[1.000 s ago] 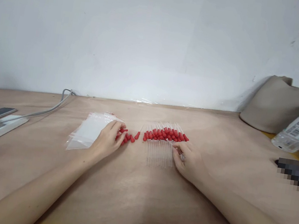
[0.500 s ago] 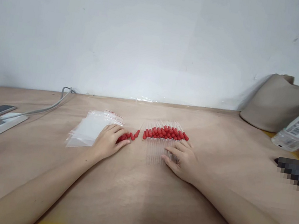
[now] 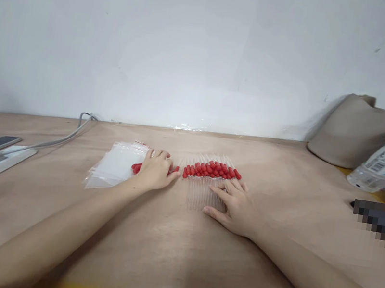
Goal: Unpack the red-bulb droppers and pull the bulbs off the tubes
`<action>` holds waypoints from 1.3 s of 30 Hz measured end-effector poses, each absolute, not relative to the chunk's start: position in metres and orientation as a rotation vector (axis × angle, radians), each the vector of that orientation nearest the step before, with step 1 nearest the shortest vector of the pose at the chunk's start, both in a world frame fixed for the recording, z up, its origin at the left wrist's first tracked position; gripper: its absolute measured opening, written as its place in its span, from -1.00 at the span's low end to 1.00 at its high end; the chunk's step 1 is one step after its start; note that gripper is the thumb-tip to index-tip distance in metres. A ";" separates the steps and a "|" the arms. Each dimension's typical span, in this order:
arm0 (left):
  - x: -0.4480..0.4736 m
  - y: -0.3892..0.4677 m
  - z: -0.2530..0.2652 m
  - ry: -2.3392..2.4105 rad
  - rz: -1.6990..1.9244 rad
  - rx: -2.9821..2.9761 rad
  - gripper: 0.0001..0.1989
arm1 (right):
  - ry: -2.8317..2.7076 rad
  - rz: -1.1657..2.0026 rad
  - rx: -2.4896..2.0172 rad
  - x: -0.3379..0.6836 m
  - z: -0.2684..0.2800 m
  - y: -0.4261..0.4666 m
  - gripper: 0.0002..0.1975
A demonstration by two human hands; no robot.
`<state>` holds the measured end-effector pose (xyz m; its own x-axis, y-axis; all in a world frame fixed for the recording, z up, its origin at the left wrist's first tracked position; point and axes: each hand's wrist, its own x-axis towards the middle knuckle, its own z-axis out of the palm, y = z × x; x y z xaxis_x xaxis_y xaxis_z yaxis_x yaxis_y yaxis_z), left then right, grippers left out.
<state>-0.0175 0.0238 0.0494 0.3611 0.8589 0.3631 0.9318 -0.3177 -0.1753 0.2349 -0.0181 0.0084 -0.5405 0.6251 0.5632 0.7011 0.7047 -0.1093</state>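
Two hands flat: left hand [image 3: 155, 173] grip open over red caps [image 3: 136, 167]; right hand [image 3: 234, 208] open on droppers [image 3: 212, 170].

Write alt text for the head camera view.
A person's left hand covers loose red rubber bulbs beside clear plastic bags, while the right hand rests on a row of red-capped glass droppers on a wooden table.

Left hand [image 3: 155, 173] lies over loose red caps [image 3: 136, 167], just beside clear bags [image 3: 113, 166]. Right hand [image 3: 233, 206] rests flat on row of red-capped glass droppers [image 3: 210, 171] — all on wooden table [image 3: 167, 257].
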 end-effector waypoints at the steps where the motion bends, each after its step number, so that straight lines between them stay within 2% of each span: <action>1: -0.014 0.028 0.049 -1.621 -0.261 -2.267 -0.63 | -2.325 -0.169 -1.008 0.235 0.009 -0.019 -0.53; 9: -0.004 0.040 0.059 -1.823 -0.251 -2.159 -0.68 | -2.218 -0.163 -0.983 0.237 0.003 -0.018 -0.64; 12: -0.011 0.025 0.064 -1.644 -0.420 -2.117 -0.71 | -2.122 -0.139 -0.964 0.237 -0.002 -0.015 -0.69; 18: -0.025 -0.016 0.043 -1.033 -0.674 -2.418 -0.85 | -2.014 -0.171 -0.860 0.237 0.002 -0.018 -0.45; 20: -0.025 -0.025 0.031 -0.945 -0.721 -2.500 -0.89 | -2.094 -0.201 -0.788 0.236 0.004 -0.020 -0.44; 31: -0.011 -0.031 0.016 -0.826 -0.955 -2.667 -0.96 | -2.305 -0.213 -0.685 0.221 0.002 -0.022 -0.80; 32: -0.010 -0.031 0.016 -0.829 -0.974 -2.664 -0.95 | -2.300 -0.205 -0.680 0.221 0.001 -0.022 -0.81; 36: -0.003 -0.032 0.018 -0.831 -0.961 -2.651 -0.62 | -2.272 -0.200 -0.650 0.219 0.000 -0.022 -0.83; 39: 0.002 -0.031 0.017 -0.729 -0.915 -2.650 -0.72 | -2.260 -0.199 -0.627 0.217 0.000 -0.024 -0.83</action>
